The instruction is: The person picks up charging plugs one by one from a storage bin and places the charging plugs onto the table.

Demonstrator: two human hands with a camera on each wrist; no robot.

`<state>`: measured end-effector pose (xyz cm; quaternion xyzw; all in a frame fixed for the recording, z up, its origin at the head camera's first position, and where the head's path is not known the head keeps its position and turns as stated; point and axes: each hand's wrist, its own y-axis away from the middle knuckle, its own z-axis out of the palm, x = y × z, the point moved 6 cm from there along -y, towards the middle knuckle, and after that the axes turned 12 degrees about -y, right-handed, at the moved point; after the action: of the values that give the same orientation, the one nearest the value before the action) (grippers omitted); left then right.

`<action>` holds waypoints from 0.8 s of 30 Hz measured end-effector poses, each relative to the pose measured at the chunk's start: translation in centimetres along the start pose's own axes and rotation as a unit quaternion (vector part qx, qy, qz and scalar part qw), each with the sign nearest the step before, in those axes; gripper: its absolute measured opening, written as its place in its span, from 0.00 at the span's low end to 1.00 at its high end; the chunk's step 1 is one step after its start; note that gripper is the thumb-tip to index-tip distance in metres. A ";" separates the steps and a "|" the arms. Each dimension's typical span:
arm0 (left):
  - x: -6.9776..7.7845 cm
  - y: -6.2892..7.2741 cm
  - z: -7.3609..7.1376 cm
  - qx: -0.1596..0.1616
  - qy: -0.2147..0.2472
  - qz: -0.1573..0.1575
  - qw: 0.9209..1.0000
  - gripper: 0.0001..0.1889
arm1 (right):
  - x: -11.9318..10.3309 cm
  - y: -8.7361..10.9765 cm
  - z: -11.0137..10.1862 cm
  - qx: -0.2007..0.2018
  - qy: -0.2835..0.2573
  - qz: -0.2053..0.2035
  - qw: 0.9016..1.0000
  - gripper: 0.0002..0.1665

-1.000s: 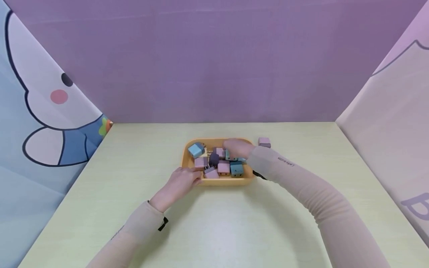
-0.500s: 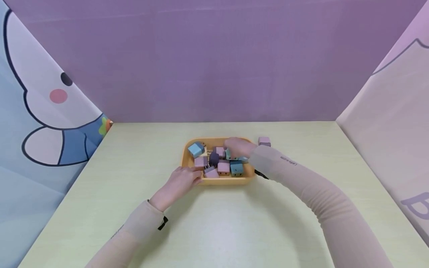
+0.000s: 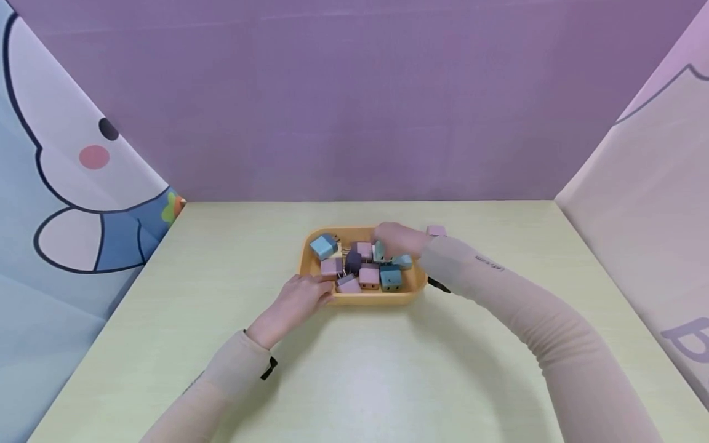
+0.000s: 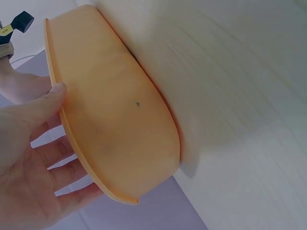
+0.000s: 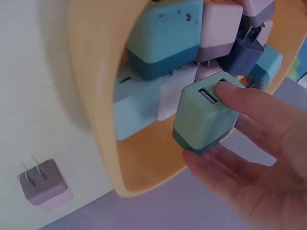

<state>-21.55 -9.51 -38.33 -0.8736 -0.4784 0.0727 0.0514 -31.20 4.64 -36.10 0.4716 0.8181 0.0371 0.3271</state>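
An orange plastic tray [image 3: 382, 299] on the table holds several USB charger plugs in pink, blue, teal and navy. My left hand [image 3: 296, 303] grips the tray's near left rim, its thumb outside the wall [image 4: 115, 103] and fingers over the edge in the left wrist view. Over the tray's far right part, my right hand [image 3: 400, 240] pinches a light green USB charger [image 5: 206, 117] between thumb and fingers, its USB port facing the thumb side. Close beside it in the tray lie a blue charger [image 5: 165, 36] and a pink charger [image 5: 218, 24].
One pink charger [image 3: 436, 231] lies on the table just beyond the tray's right end, its prongs showing in the right wrist view. A purple cloth wall [image 3: 354, 111] stands behind the table. Printed cloth panels [image 3: 72, 141] border both sides.
My right hand has lifted and shifted slightly right with the green charger, which has turned a little. A blue charger behind it shows more. The left hand stays on the tray.
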 end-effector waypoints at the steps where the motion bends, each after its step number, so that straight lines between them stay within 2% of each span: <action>1: 0.0 0.0 0.0 -0.001 -0.001 0.000 1.000 0.09 | 0.1 0.0 -0.1 0.001 0.000 0.000 1.000 0.24; 8: 0.0 0.0 0.1 -0.001 -0.006 -0.003 1.000 0.07 | 0.3 0.5 -0.4 0.000 0.005 -0.008 1.000 0.27; 18: 0.2 0.1 0.0 0.010 -0.019 -0.002 1.000 0.06 | 0.3 1.0 -1.6 0.008 0.080 -0.048 0.996 0.27; 24: 0.1 0.1 0.1 0.002 -0.013 -0.007 1.000 0.06 | 0.5 1.5 -2.2 0.017 0.086 -0.068 0.994 0.27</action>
<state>-21.43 -9.44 -38.40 -0.8692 -0.4847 0.0849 0.0477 -31.51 6.45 -34.07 0.4152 0.8740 0.0408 0.2491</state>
